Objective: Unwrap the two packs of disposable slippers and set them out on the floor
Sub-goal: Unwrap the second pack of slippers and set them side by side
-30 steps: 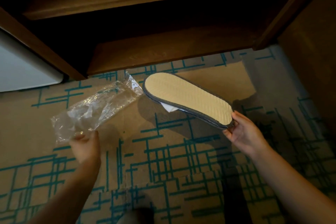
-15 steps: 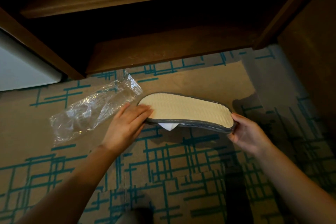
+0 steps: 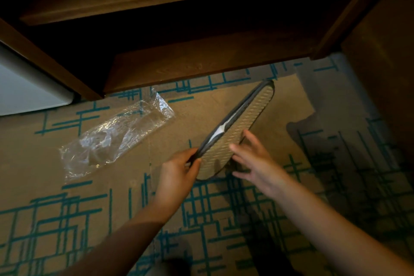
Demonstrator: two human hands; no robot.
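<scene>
A flat pair of disposable slippers (image 3: pixel 242 123), tan ribbed sole outward with a grey edge and white inside, is held above the carpet, pointing up and to the right. My left hand (image 3: pixel 181 170) pinches the near end at its left edge. My right hand (image 3: pixel 253 159) lies with spread fingers against the sole's right side near the same end. The empty clear plastic wrapper (image 3: pixel 114 134) lies crumpled on the carpet to the left, apart from both hands.
A dark wooden shelf unit (image 3: pixel 201 58) stands over the far edge of the tan carpet with teal lines (image 3: pixel 89 208). A white appliance (image 3: pixel 26 89) is at the far left. A wooden panel (image 3: pixel 385 63) rises on the right.
The slippers swung from lying sideways to pointing away, up and right. My left hand moved from the toe end to the near end; my right hand loosened its grip and spread on the sole.
</scene>
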